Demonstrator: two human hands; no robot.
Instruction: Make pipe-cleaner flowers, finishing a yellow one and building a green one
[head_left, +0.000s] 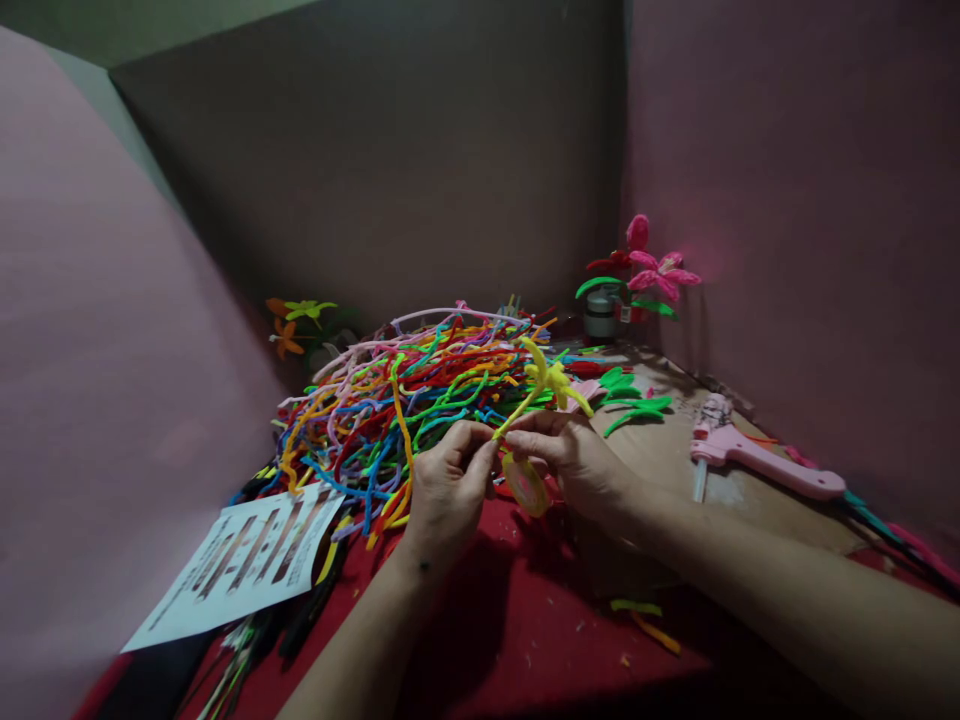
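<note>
A yellow pipe-cleaner flower (pixel 551 378) leans up to the right, its thin yellow stem running down between my hands. My left hand (pixel 452 480) pinches the lower end of the stem between thumb and forefinger. Just beside it, my right hand (pixel 574 460) pinches the same stem with thumb and fingertips. Below the right fingers hangs a roll of yellowish tape (pixel 527 485), partly covered by the hand. Behind both hands rises a heap of many-coloured pipe cleaners (pixel 442 385).
A printed sheet (pixel 247 560) lies at left. On a cardboard sheet (pixel 660 455) at right rest green leaf shapes (pixel 637 408) and a pink glue gun (pixel 772 465). Pink flowers (pixel 664 272) stand behind, orange flowers (pixel 286 335) at back left. Yellow and orange scraps (pixel 656 632) lie in front.
</note>
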